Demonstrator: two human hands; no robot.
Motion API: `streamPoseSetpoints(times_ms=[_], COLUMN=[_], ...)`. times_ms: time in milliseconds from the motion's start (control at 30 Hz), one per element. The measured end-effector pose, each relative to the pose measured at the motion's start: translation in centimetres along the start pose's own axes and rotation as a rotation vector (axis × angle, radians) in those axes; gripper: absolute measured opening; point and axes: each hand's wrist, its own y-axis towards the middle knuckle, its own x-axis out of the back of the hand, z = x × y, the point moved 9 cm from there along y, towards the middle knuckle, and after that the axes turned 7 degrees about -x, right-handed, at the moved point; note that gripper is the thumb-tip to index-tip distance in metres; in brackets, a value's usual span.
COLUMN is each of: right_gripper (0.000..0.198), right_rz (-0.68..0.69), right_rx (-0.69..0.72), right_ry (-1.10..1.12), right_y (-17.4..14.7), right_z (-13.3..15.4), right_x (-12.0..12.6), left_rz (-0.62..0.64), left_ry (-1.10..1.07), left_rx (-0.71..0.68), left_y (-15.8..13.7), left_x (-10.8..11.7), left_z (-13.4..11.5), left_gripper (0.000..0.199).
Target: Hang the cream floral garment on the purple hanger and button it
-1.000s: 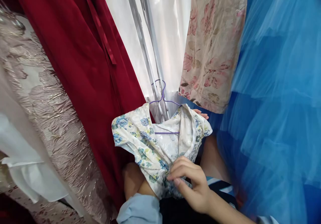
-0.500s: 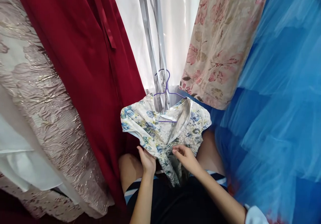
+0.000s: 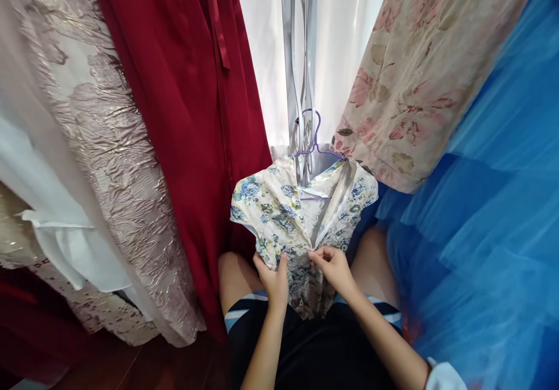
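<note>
A white dress with blue flowers [image 3: 279, 206] hangs on a thin purple hanger [image 3: 317, 139], its lower part falling between my knees. Its V-shaped opening runs down the front, slightly to the right. My left hand [image 3: 274, 276] grips the dress's left side at the waist, thumb on the front and fingers partly hidden by the cloth. Closed in a pinch, my right hand [image 3: 334, 265] holds the fabric at the bottom point of the opening. Whether a small fastener is between those fingertips I cannot make out.
Long garments hang close around: a dark red dress [image 3: 174, 116] and a pale pink textured one [image 3: 117, 128] on the left, a beige floral one [image 3: 406, 87] and blue tulle [image 3: 480, 233] on the right. Grey straps [image 3: 288, 41] hang before white cloth [image 3: 336, 46].
My right fingertips have closed on the bottom of the opening, and my left hand has taken hold of the waist. The dress's lower part lies flatter. The view has shifted left.
</note>
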Motion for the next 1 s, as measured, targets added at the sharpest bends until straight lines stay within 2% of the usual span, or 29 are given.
streamPoseSetpoints(times_ms=[67, 100, 133, 200, 267, 333, 500, 800, 1000], right_gripper=[0.042, 0.042, 0.040, 0.036, 0.031, 0.030, 0.034, 0.015, 0.017], right_rz=[0.018, 0.026, 0.035, 0.061, 0.089, 0.111, 0.089, -0.037, -0.009], right_rx=[-0.021, -0.028, -0.032, -0.034, -0.033, -0.037, -0.042, -0.034, -0.033], right_ry=[0.077, 0.111, 0.140, 0.186, 0.210, 0.210, 0.180, 0.077, 0.092], right_y=[-0.2, -0.4, -0.6, -0.9, -1.3, -1.6, -1.6, -1.4, -1.5], right_z=[-0.4, -0.4, -0.4, -0.1, 0.2, 0.4, 0.2, -1.0, -0.8], right_x=[-0.3, -0.4, -0.5, -0.8, -1.0, -1.2, -1.2, 0.2, 0.2], left_rz=[-0.092, -0.067, 0.016, 0.275, 0.486, 0.560, 0.612, 0.589, 0.566], left_ry=[0.199, 0.271, 0.307, 0.304, 0.278, 0.273, 0.273, 0.224, 0.212], left_rx=[-0.264, -0.391, -0.485, -0.555, -0.530, -0.492, -0.473, -0.442, -0.457], left_y=[-0.6, -1.1, -1.7, -2.9, -3.8, -4.2, -4.6, -4.6, -4.5], left_x=[1.3, 0.9, 0.0, -2.9, -5.5, -6.9, -7.8, -6.8, -6.3], left_z=[-2.6, -3.8, -4.6, -5.0, -4.6, -4.2, -4.4, -4.4, -4.3], left_gripper=[0.068, 0.062, 0.051, 0.029, 0.015, 0.010, 0.012, 0.011, 0.013])
